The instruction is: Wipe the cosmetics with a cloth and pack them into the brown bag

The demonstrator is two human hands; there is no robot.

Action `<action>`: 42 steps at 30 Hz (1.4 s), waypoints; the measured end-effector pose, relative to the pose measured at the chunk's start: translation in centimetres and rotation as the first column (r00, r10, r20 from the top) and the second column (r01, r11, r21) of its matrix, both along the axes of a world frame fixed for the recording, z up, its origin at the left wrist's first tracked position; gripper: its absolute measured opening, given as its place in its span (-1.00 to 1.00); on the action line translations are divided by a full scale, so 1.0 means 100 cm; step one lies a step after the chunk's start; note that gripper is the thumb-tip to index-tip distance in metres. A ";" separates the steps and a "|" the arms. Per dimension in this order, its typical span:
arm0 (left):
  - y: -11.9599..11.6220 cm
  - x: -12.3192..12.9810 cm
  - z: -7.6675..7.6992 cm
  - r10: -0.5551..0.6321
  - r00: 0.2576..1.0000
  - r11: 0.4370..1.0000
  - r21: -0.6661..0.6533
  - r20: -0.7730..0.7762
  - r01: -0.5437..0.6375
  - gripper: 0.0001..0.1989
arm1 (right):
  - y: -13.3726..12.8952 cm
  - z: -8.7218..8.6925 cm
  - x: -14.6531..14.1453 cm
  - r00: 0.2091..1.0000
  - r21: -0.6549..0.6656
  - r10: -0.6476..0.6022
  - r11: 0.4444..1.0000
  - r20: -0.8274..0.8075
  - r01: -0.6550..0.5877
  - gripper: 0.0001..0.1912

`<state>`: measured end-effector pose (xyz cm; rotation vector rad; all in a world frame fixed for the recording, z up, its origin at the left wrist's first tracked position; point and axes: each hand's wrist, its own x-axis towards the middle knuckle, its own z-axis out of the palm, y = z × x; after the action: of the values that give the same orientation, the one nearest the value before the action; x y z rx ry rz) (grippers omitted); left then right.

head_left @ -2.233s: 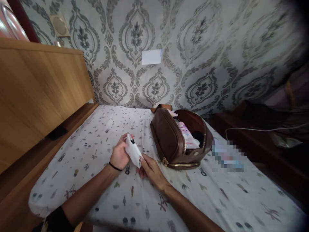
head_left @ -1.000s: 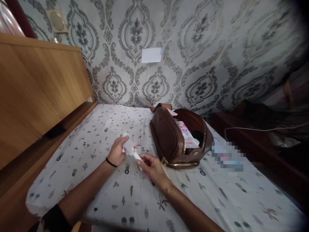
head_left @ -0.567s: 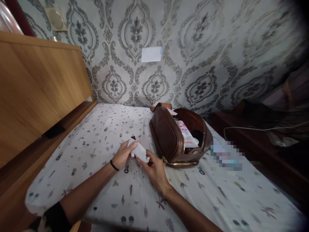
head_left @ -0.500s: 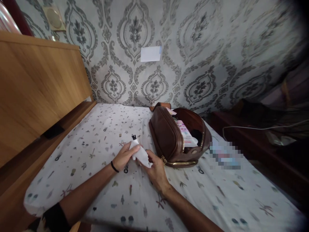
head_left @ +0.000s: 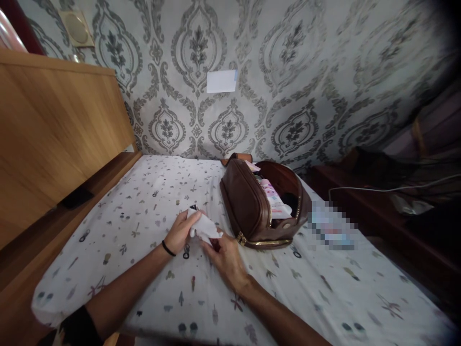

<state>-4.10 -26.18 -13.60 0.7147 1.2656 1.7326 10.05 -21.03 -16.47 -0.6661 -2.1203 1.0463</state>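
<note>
My left hand (head_left: 180, 233) is closed around a small item with a black cap (head_left: 193, 207), its thumb pressing on the white tissue (head_left: 204, 225) wrapped about it. Only the dark top of the item shows; the tissue hides the rest, so its kind is unclear. At the tissue's lower right end, the bent fingers of my right hand (head_left: 225, 254) grip the loose edge. Just to the right stands a brown leather toiletry bag (head_left: 247, 199), unzipped, with a white and pink tube (head_left: 276, 202) inside.
A patterned white sheet (head_left: 144, 206) covers the surface under both hands. On the right lies a blurred-out bluish item (head_left: 333, 228). A wooden cabinet (head_left: 65, 115) borders the left side, and a patterned wall (head_left: 252, 105) rises behind. A white cable (head_left: 389, 190) runs at far right.
The tissue has moved up over the black cap, which now shows less. My right hand has shifted slightly left and down along the tissue. The view has moved a little.
</note>
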 end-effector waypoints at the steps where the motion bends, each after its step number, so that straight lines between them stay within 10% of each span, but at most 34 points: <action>1: 0.000 0.001 0.000 -0.027 1.000 1.000 -0.007 -0.004 0.027 -0.57 | 0.000 0.000 0.000 1.000 -0.011 0.000 1.000 0.003 0.000 -0.89; 13: -0.007 -0.013 0.014 -0.048 0.944 0.997 -0.067 -0.328 0.027 -0.76 | 0.000 0.017 0.003 0.996 -0.069 0.064 0.995 -0.065 -0.069 -0.84; 16: -0.012 -0.013 0.021 -0.115 0.721 0.993 -0.098 -0.684 0.066 -0.84 | 0.002 0.016 0.005 0.984 -0.222 0.005 0.974 -0.177 -0.044 -0.65; 21: -0.015 -0.005 0.012 -0.080 0.078 0.996 -0.077 -0.994 0.042 -0.96 | 0.002 0.015 0.005 0.976 -0.188 0.009 0.981 -0.218 -0.051 -0.64; 25: -0.014 -0.004 0.004 -0.081 -0.135 0.995 -0.089 -0.987 0.053 -0.96 | 0.001 0.016 0.004 0.980 -0.128 0.007 0.991 -0.200 -0.033 -0.71; 42: -0.012 -0.045 -0.005 0.114 -0.320 0.987 0.144 -0.940 -0.071 -0.86 | 0.000 0.024 0.003 0.946 -0.321 -0.161 0.945 -0.281 0.065 -0.85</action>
<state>-8.56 -27.40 -14.14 2.5454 2.4002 0.7844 10.39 -20.99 -14.03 -0.7129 -1.6503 1.3365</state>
